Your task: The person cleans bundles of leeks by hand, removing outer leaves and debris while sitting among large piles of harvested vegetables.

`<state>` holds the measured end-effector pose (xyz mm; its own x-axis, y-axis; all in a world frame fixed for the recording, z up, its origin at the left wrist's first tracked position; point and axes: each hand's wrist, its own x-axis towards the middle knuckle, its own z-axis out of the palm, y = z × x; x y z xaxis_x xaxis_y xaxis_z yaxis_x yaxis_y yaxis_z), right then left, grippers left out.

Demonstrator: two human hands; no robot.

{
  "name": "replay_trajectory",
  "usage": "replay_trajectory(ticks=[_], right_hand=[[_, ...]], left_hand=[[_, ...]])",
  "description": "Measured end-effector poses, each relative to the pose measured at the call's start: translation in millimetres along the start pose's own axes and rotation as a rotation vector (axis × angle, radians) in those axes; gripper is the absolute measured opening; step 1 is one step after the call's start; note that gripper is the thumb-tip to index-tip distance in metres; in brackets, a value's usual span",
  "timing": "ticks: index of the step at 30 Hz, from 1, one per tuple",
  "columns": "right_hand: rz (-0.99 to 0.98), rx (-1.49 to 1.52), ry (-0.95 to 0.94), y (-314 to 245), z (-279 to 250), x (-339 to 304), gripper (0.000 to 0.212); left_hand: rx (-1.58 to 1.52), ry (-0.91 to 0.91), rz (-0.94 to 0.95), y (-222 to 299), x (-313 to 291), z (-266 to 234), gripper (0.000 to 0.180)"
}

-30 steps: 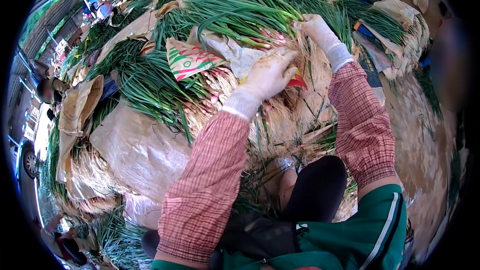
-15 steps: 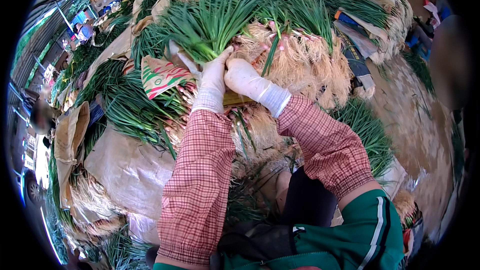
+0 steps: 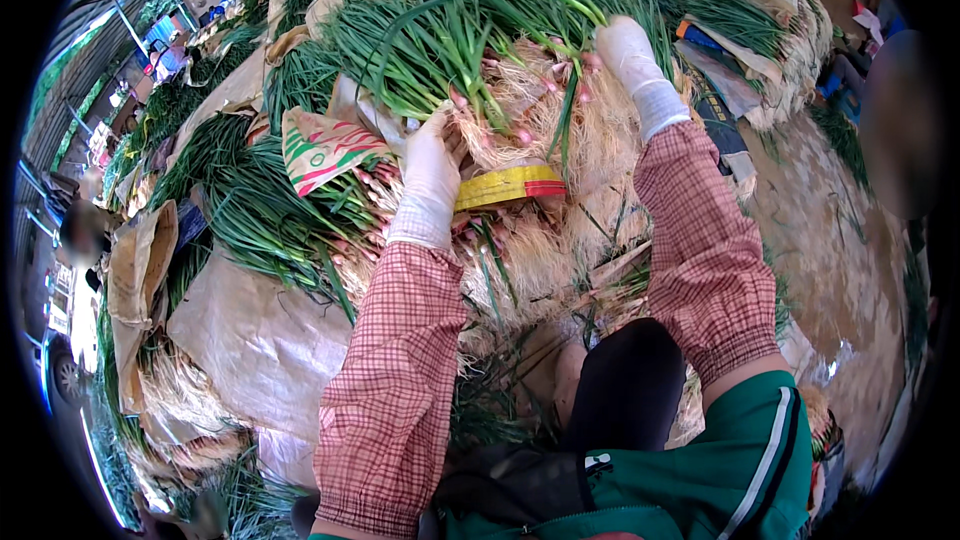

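Observation:
My left hand (image 3: 430, 165), in a white glove, is curled at the root end of a bunch of spring onions (image 3: 440, 50); their green leaves fan away from me and their pink bulbs and pale roots lie beside my fingers. Its grip is partly hidden. Farther right and farther away, my right hand (image 3: 628, 55), also gloved, is closed around a few spring onion stalks (image 3: 570, 2), with long leaves arching left over the pile. A yellow and red strap (image 3: 508, 186) lies just right of my left wrist, beneath the roots.
More spring onions (image 3: 255, 205) are heaped at the left, partly under a printed sack (image 3: 328, 152). A beige sheet (image 3: 265, 325) lies nearer me. Wet brown floor (image 3: 800, 230) runs along the right. My bent knee (image 3: 625, 385) is below the pile; other people are in the distance.
My hands have parted. The right moved right and away with a few spring onion stalks, while the left stayed near the same place. The bunch now lies spread, and the yellow strap shows more.

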<state>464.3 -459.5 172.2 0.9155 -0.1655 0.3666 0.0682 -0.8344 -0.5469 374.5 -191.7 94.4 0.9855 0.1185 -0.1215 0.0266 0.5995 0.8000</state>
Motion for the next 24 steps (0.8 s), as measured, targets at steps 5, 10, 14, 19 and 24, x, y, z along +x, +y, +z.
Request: replay_trajectory(ticks=[5,10,14,19,24], right_hand=[[0.455,1.350,-0.295,-22.1,43.4,-36.2,0.040],[0.060,0.101,-0.295,-37.2,54.9,-29.7,0.045],[0.177,0.588,-0.182,-29.9,62.6,-38.6,0.037],[0.013,0.732,-0.334,-136.0,77.8,-96.2,0.028],[-0.313,0.834,-0.476,-173.4,82.3,-123.7,0.034]], left_hand=[[-0.165,-0.036,0.178,-4.5,21.1,-3.3,0.029],[-0.148,-0.107,-0.009,10.3,23.9,-0.1,0.022],[0.043,-0.003,0.016,3.1,29.6,23.4,0.023],[0.002,-0.021,-0.006,36.8,21.2,-2.0,0.045],[0.068,-0.068,0.255,68.7,-65.2,-21.1,0.031]])
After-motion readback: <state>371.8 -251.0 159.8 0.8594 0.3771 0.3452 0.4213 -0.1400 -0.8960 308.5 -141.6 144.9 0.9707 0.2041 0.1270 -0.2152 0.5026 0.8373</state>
